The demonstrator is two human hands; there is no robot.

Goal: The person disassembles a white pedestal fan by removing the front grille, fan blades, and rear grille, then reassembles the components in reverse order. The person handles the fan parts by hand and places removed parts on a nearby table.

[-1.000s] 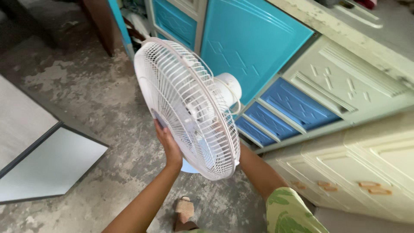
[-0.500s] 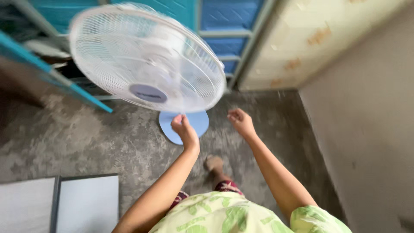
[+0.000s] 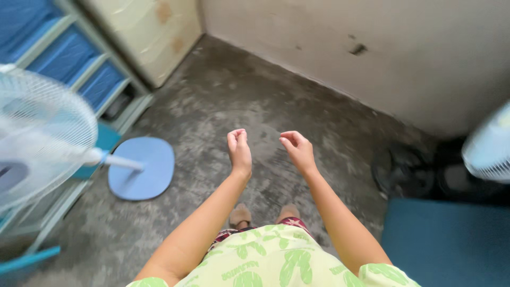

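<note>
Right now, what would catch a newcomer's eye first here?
Two bare arms reach out mid-frame, the left hand and right hand loosely curled, holding nothing, above a mottled grey concrete floor. At far left stands a white pedestal fan on a round pale blue base, before blue drawers.

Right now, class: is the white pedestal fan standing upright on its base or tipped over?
Upright. The white pedestal fan stands on its blue round base, flat on the floor; neither the left hand nor the right hand touches it.

2 fans (image 3: pixel 42 135) (image 3: pixel 489 146), 2 empty hands (image 3: pixel 239 149) (image 3: pixel 298 151), 2 feet (image 3: pixel 240 214)
</note>
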